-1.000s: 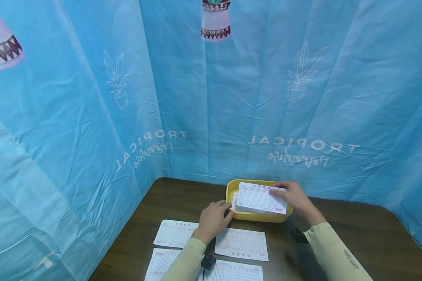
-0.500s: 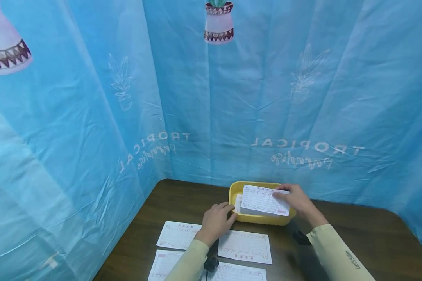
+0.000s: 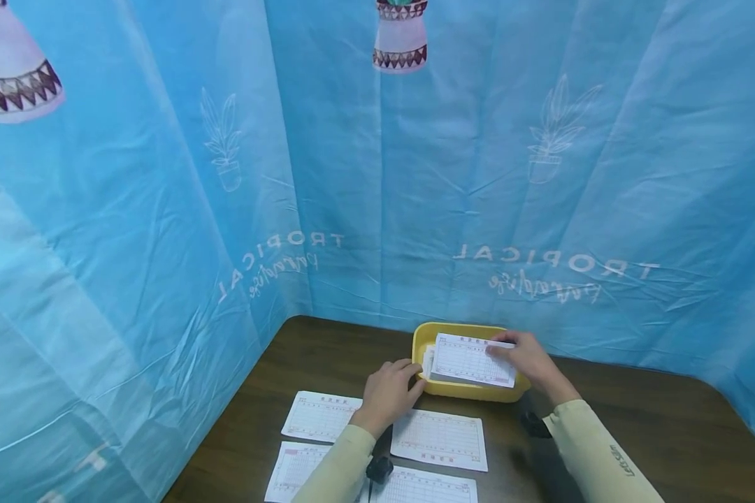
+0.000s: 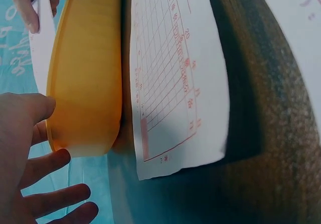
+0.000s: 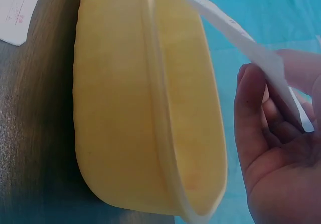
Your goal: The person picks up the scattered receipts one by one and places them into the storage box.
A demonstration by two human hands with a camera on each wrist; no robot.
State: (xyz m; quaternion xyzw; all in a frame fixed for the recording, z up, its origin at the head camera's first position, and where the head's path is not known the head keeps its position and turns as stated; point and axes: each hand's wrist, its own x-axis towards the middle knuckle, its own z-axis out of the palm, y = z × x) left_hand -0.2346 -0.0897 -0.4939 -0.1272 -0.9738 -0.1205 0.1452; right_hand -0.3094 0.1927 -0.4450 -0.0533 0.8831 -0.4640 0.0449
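My right hand (image 3: 531,360) pinches a white printed form slip (image 3: 468,360) by its right end, tilted over the yellow plastic basket (image 3: 475,392). In the right wrist view the slip (image 5: 246,43) looks like a thin stack, with the thumb on one side and fingers curled behind. My left hand (image 3: 386,395) grips the basket's left front corner. The left wrist view shows its thumb on the outer wall of the basket (image 4: 88,73), one finger behind the rim and the others spread. More white paper (image 3: 428,361) lies inside the basket, partly hidden by the held slip.
Several printed slips lie on the dark wooden table (image 3: 560,447): a back left slip (image 3: 321,416), a back right slip (image 3: 440,439), a front left slip (image 3: 296,468) and a front right slip (image 3: 424,487). Behind the table hangs a blue curtain (image 3: 415,209).
The held slip has dropped slightly relative to the basket and stays in the right hand. My left hand keeps its place at the basket corner; the head view has shifted a little.
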